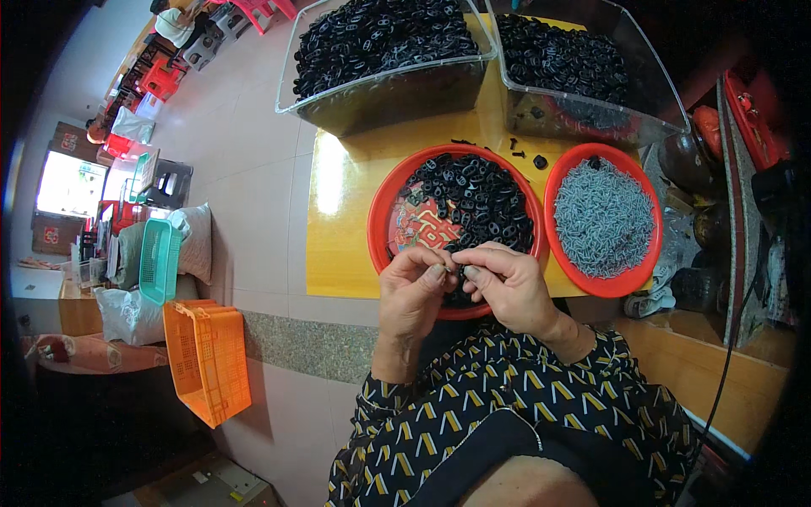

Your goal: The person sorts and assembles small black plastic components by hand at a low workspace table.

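Left hand [411,291] and right hand [507,283] pinch one small black plastic part [461,272] between fingertips, directly above the near red round plastic tray [380,215], keeping black parts within reach.

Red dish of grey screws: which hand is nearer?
Right. The right hand sits just left of the red dish of grey screws, close to its lower-left rim. The left hand is farther left, over the red dish of black parts.

Orange crate [207,359] and teal basket [159,260] on the tiled floor, red stools [160,78] farther off.
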Tool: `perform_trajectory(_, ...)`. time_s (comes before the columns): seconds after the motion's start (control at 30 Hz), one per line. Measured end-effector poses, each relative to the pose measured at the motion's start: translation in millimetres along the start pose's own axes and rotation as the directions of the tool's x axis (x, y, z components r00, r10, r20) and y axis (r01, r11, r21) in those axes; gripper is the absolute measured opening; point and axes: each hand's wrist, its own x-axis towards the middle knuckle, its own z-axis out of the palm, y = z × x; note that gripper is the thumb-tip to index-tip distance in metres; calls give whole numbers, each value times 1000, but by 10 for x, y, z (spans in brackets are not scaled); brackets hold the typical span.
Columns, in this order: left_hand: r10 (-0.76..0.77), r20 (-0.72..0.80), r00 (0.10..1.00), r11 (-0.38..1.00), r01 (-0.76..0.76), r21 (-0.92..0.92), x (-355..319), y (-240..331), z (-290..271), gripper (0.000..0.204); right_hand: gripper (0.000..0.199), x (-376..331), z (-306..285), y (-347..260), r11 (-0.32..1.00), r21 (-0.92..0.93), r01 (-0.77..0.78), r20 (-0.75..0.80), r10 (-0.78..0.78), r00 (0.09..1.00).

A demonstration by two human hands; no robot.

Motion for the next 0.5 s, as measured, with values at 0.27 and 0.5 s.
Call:
perform_trajectory(0.27,131,-143,981,977,-103,186,57,33,-129,8,19,-61,5,37,998,16,-54,-38,55,998)
perform_trajectory(0.5,300,-291,908,839,-106,534,243,222,-281,8,15,-44,-54,109,995,14,-98,-79,99,992)
